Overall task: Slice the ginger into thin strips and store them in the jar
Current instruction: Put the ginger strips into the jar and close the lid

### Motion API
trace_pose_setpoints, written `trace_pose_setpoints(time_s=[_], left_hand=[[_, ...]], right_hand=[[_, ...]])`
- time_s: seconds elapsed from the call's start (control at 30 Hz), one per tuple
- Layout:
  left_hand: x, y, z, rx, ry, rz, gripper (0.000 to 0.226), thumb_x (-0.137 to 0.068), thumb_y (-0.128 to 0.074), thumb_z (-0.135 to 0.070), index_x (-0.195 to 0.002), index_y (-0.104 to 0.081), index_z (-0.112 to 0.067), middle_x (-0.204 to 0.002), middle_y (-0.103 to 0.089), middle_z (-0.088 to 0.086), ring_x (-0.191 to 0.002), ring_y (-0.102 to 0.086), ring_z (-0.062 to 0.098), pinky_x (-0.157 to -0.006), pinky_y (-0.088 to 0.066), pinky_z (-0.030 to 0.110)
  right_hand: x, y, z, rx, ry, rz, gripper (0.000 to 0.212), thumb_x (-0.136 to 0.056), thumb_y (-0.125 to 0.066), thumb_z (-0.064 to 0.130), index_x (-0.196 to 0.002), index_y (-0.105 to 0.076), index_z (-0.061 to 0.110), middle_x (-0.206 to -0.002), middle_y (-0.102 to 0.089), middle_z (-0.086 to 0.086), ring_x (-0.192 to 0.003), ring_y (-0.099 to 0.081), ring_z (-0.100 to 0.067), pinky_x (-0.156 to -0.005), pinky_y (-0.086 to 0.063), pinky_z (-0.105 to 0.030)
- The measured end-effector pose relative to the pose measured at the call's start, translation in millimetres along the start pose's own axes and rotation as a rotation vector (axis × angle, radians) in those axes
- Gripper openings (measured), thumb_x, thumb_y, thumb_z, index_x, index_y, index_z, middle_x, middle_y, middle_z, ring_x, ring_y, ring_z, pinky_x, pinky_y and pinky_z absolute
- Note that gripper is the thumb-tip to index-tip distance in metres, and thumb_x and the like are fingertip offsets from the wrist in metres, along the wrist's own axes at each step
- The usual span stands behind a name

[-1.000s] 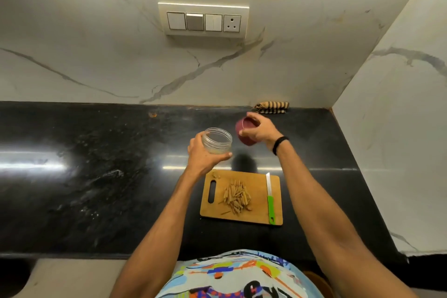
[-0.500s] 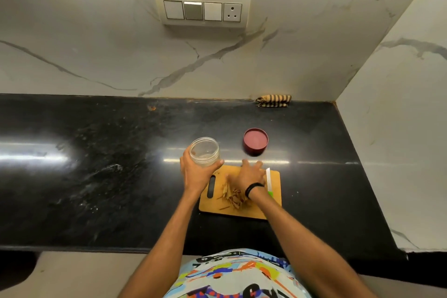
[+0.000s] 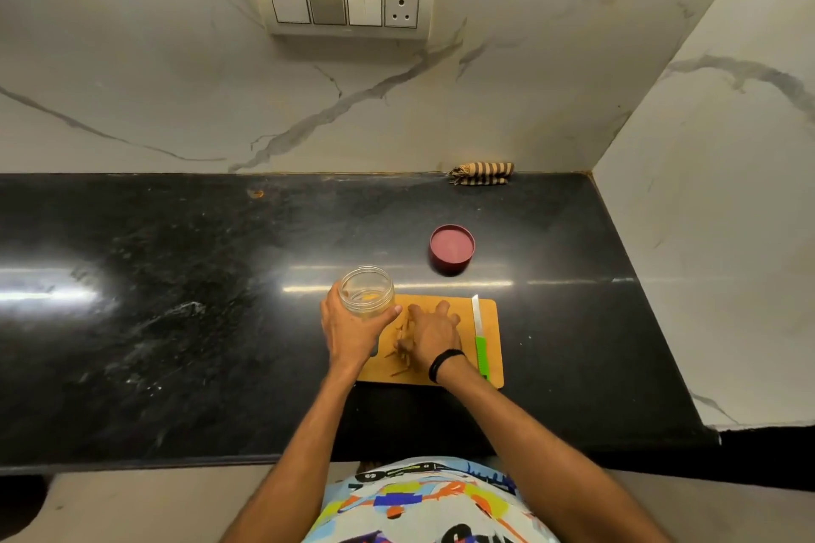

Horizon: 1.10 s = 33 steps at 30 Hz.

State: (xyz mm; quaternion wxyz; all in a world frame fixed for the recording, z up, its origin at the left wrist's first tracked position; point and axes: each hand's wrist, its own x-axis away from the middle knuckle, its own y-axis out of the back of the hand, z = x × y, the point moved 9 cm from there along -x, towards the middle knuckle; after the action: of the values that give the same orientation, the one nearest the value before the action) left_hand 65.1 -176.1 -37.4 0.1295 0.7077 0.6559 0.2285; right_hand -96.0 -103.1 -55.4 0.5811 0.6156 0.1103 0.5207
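Ginger strips [image 3: 402, 349], pale and thin, lie in a loose pile on the left half of the wooden cutting board [image 3: 490, 324], partly hidden beneath the right hand [image 3: 434, 333]. This hand is palm down on the pile with its fingers spread, and a dark wristband [image 3: 444, 362] circles its wrist. The left hand [image 3: 352, 335] is at the board's left end, its fingers and thumb wrapped round the clear jar [image 3: 367, 290]. The jar stands open-mouthed at the board's far-left corner; something orange shows through its glass, but what it is cannot be told. The two hands are close together but not touching. A knife [image 3: 480, 339] with a white blade and a green handle lies along the board's right edge, blade pointing away from the person. The red lid [image 3: 451, 249] rests beyond the board on the black countertop [image 3: 176, 322]. Further beyond the board, a striped cloth [image 3: 481, 174] sits against the marble wall, with a switch panel [image 3: 344, 4] mounted higher on that wall.
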Motion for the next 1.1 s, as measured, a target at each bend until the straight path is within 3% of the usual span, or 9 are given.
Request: trace_pose_setpoints(time_s=[0.17,0.3,0.43,0.5,0.57,0.7,0.87,0.97,1.1], left_hand=[[1,-3,-4,-0.048,-0.05,0.018,0.108,-0.054,-0.094,-0.05,-0.143,-0.038,-0.024,-0.136,-0.046,-0.001,-0.128,-0.04,0.016,-0.101,-0.039,0.033],[1,-4,-7,-0.083,-0.092,0.026,0.107,-0.055,-0.094,-0.049,-0.142,-0.038,-0.023,-0.136,-0.046,0.0,-0.128,-0.04,0.018,-0.103,-0.04,0.035],[2,-5,-8,-0.071,-0.09,0.036,0.109,-0.055,-0.095,-0.047,-0.144,-0.035,-0.026,-0.138,-0.044,-0.001,-0.129,-0.04,0.017,-0.102,-0.04,0.034],[2,-6,-7,-0.078,-0.084,0.038,0.11,-0.054,-0.095,-0.048,-0.144,-0.034,-0.028,-0.138,-0.043,-0.001,-0.129,-0.04,0.017,-0.103,-0.04,0.035],[1,-7,-7,-0.087,-0.085,0.037,0.11,-0.054,-0.095,-0.049,-0.144,-0.034,-0.028,-0.139,-0.043,-0.001,-0.129,-0.04,0.018,-0.103,-0.041,0.036],[2,-9,-9,-0.104,-0.097,0.043,0.111,-0.054,-0.094,-0.05,-0.144,-0.034,-0.028,-0.139,-0.043,-0.001,-0.13,-0.04,0.018,-0.104,-0.042,0.039],[4,-12,-9,-0.121,-0.095,0.059,0.113,-0.056,-0.094,-0.049,-0.147,-0.031,-0.026,-0.141,-0.041,0.001,-0.132,-0.039,0.021,-0.106,-0.041,0.042],[5,-11,-12,-0.117,-0.104,0.056,0.113,-0.055,-0.095,-0.048,-0.147,-0.033,-0.025,-0.141,-0.041,0.002,-0.132,-0.039,0.021,-0.107,-0.04,0.041],[7,-12,-18,-0.13,-0.139,0.054,0.11,-0.054,-0.095,-0.046,-0.144,-0.037,-0.023,-0.139,-0.044,0.001,-0.13,-0.039,0.019,-0.105,-0.036,0.034]], right_hand=[[5,1,11,-0.028,0.072,-0.059,0.031,-0.096,-0.06,0.029,-0.126,-0.057,0.021,-0.129,-0.042,-0.014,-0.115,-0.046,-0.035,-0.09,-0.049,-0.041],[4,8,7,-0.117,0.119,-0.098,0.024,-0.101,-0.049,0.021,-0.115,-0.067,0.017,-0.118,-0.049,-0.011,-0.108,-0.051,-0.033,-0.087,-0.049,-0.039],[3,18,-6,-0.232,0.115,-0.124,0.016,-0.094,-0.058,0.013,-0.09,-0.073,0.011,-0.092,-0.066,-0.009,-0.087,-0.062,-0.026,-0.07,-0.048,-0.031],[2,22,-14,-0.278,0.092,-0.116,0.015,-0.092,-0.062,0.012,-0.08,-0.071,0.009,-0.083,-0.068,-0.009,-0.08,-0.062,-0.024,-0.069,-0.05,-0.032],[1,27,-20,-0.323,0.072,-0.108,0.013,-0.091,-0.065,0.012,-0.082,-0.073,0.007,-0.085,-0.07,-0.009,-0.082,-0.064,-0.023,-0.069,-0.05,-0.029],[-4,33,-36,-0.426,0.033,-0.068,0.016,-0.088,-0.073,0.014,-0.102,-0.076,0.007,-0.104,-0.073,-0.005,-0.099,-0.066,-0.019,-0.083,-0.051,-0.026],[-2,40,-50,-0.576,-0.02,0.034,0.023,-0.085,-0.076,0.016,-0.108,-0.073,0.011,-0.102,-0.069,0.001,-0.098,-0.063,-0.015,-0.09,-0.051,-0.03],[2,51,-51,-0.783,-0.034,0.069,0.017,-0.083,-0.077,0.011,-0.098,-0.074,0.016,-0.088,-0.072,0.002,-0.084,-0.067,-0.014,-0.082,-0.057,-0.031],[3,83,-40,-0.958,0.032,0.039,0.013,-0.082,-0.076,0.004,-0.094,-0.075,0.01,-0.088,-0.075,-0.007,-0.083,-0.072,-0.022,-0.073,-0.059,-0.032]])
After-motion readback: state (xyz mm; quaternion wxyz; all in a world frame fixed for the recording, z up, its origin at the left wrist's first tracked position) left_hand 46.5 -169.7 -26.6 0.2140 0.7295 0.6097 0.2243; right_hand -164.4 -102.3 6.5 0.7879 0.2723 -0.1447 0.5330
